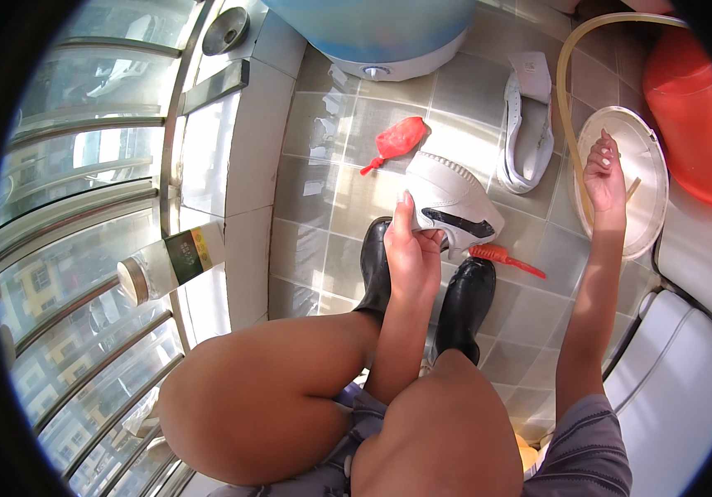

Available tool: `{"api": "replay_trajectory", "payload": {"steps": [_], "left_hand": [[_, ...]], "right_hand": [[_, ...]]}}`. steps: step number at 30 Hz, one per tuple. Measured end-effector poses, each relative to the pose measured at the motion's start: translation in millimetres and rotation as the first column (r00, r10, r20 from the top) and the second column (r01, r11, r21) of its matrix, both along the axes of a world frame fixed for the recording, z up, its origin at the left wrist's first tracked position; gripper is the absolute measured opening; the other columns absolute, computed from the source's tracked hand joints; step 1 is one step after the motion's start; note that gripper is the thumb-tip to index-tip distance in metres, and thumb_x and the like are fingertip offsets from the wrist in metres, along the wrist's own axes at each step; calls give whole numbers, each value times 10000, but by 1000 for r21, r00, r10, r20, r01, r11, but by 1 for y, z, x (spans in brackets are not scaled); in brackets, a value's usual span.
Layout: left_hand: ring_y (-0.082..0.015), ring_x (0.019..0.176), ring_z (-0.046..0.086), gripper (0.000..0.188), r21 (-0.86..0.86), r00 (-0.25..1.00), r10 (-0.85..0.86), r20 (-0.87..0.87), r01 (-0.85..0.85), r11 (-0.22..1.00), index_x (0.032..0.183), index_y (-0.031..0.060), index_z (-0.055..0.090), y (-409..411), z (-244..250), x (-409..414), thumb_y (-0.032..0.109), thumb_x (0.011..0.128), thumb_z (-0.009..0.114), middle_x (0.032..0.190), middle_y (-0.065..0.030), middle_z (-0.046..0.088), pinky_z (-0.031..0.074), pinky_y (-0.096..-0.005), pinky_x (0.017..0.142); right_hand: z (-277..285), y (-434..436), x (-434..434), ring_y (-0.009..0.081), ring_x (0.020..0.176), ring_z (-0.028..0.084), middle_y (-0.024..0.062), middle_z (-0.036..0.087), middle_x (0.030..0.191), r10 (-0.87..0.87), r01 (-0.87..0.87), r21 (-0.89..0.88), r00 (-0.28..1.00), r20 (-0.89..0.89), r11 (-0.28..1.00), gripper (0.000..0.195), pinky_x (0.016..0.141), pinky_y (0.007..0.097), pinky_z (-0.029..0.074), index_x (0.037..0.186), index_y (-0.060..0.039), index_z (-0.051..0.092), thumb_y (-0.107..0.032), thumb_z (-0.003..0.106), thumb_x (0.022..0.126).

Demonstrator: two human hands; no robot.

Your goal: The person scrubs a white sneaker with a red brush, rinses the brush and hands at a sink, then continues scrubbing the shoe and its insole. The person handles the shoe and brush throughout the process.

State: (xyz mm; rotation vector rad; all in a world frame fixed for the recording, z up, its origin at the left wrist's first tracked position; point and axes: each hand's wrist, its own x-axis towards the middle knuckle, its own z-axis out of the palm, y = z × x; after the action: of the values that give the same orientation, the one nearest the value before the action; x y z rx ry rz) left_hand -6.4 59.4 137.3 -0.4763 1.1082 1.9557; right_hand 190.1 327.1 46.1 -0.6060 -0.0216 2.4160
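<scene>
My left hand (412, 248) grips a white shoe (449, 192) with a black side stripe, held tilted above the tiles. Over the white basin (645, 211) at the right is my right hand (605, 171), its fingers partly curled; whether it holds anything I cannot tell. A short tan stick-like thing (633, 188) shows beside that wrist. Near the toe of my right black boot (468, 298) lies a red scrubbing brush (508, 259). The other white shoe (528, 140) rests on the floor, its tongue (531, 74) folded outward. A knotted red plastic bag (401, 138) lies beyond the held shoe.
A blue-and-white tub with a knob (376, 72) stands at the top. A yellowish hose (564, 81) curves into the basin beside a red container (697, 124). A labelled jar (166, 264) is by the barred window at left; a white appliance-like panel (672, 360) is at lower right.
</scene>
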Motion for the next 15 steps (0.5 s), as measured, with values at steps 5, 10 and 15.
{"api": "replay_trajectory", "payload": {"steps": [5, 10, 15], "left_hand": [[-98, 788, 595, 313, 84, 992, -126, 26, 123, 989, 1083, 25, 547, 13, -1, 29, 297, 956, 459, 914, -31, 608, 473, -238, 689], [-160, 900, 601, 346, 140, 991, -131, 25, 126, 982, 1160, 13, 489, 8, -2, 38, 294, 980, 394, 1046, -82, 609, 471, -309, 816], [-166, 923, 599, 375, 110, 994, -108, 11, 106, 988, 1185, -2, 477, 6, 0, 30, 300, 978, 397, 1053, -90, 609, 480, -304, 806]], "right_hand": [[99, -181, -98, 237, 1028, 612, 109, 653, 1040, -384, -474, 810, 716, 583, 346, 315, 894, 328, 459, 1135, -1, 582, -227, 459, 954], [79, -167, -112, 319, 1267, 397, 103, 513, 1287, -611, -712, 568, 678, 407, -412, 388, 1074, 490, 199, 1231, -66, 545, -142, 479, 856], [48, -211, -97, 355, 1361, 216, 139, 321, 1438, -640, -619, 781, 635, 433, -87, 514, 1098, 510, 69, 1361, -31, 385, -226, 387, 886]]}}
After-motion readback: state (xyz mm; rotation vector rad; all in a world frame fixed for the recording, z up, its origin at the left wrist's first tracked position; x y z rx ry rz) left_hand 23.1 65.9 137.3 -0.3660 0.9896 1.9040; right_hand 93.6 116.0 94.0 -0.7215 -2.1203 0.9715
